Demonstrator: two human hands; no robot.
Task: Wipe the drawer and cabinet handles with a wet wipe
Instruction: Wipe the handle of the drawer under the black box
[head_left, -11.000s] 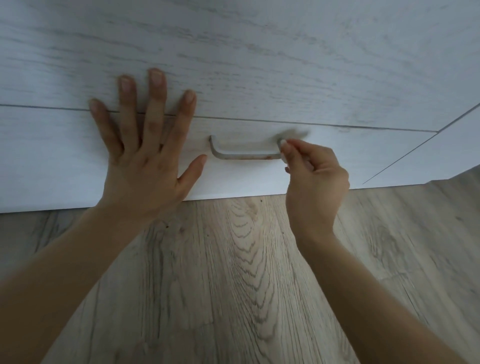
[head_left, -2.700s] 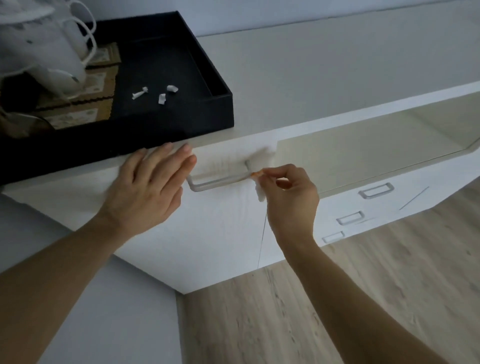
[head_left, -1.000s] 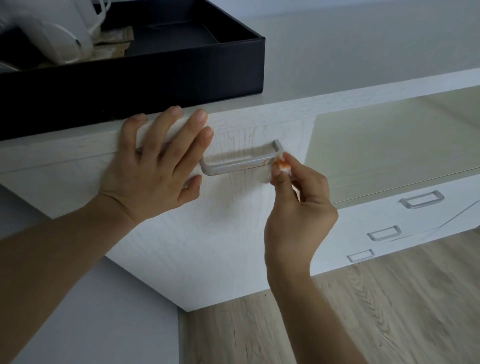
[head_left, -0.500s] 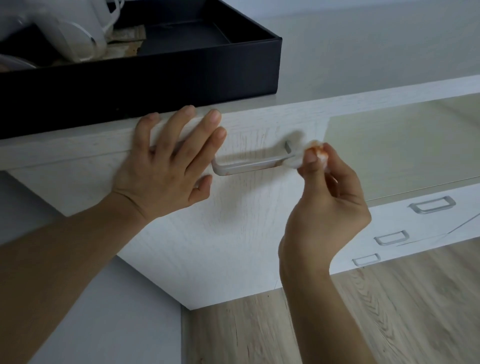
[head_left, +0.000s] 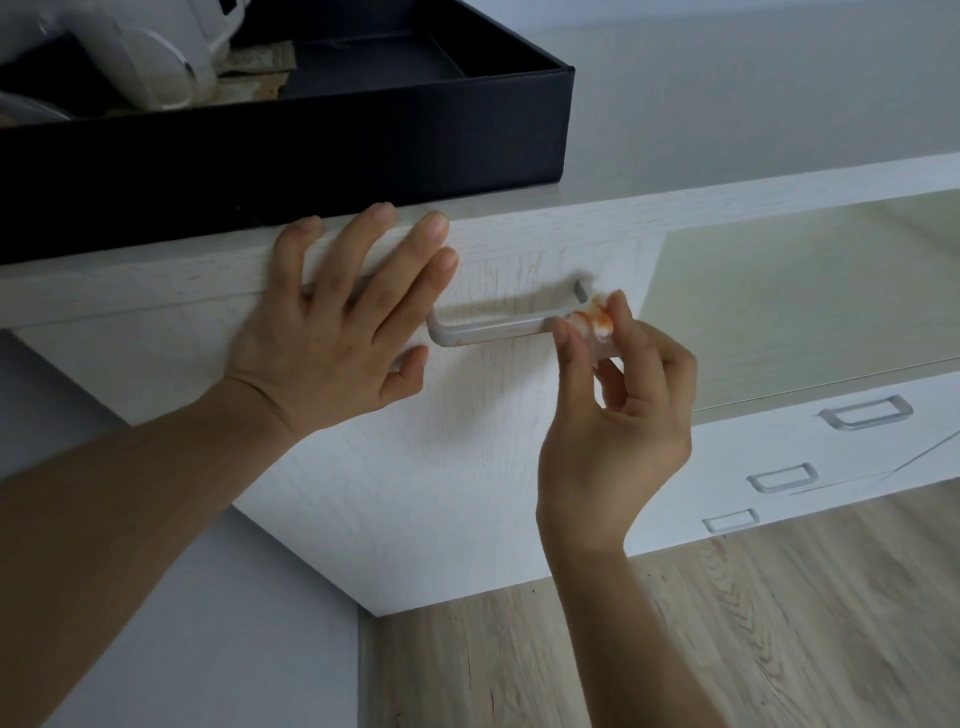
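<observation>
A grey metal handle (head_left: 493, 330) sits on the top drawer front (head_left: 467, 415) of a white wood-grain cabinet. My right hand (head_left: 618, 410) pinches a small crumpled wet wipe (head_left: 595, 319), stained orange, against the handle's right end. My left hand (head_left: 343, 322) lies flat with spread fingers on the drawer front, just left of the handle. Three more grey handles, the upper one (head_left: 865, 414), the middle one (head_left: 783, 477) and the lowest one (head_left: 730, 520), show on the lower drawers to the right.
A black tray (head_left: 363, 140) stands on the cabinet top at the left, holding a white kettle-like vessel (head_left: 150, 62) and brown paper packets. A pale reflective panel (head_left: 805, 301) runs right of the drawer. Light wood floor (head_left: 675, 649) lies below, a grey wall (head_left: 208, 623) at lower left.
My right hand has stayed at the handle's right end, sliding the wipe back a little leftward onto the bar. My left hand keeps pressing the drawer front.
</observation>
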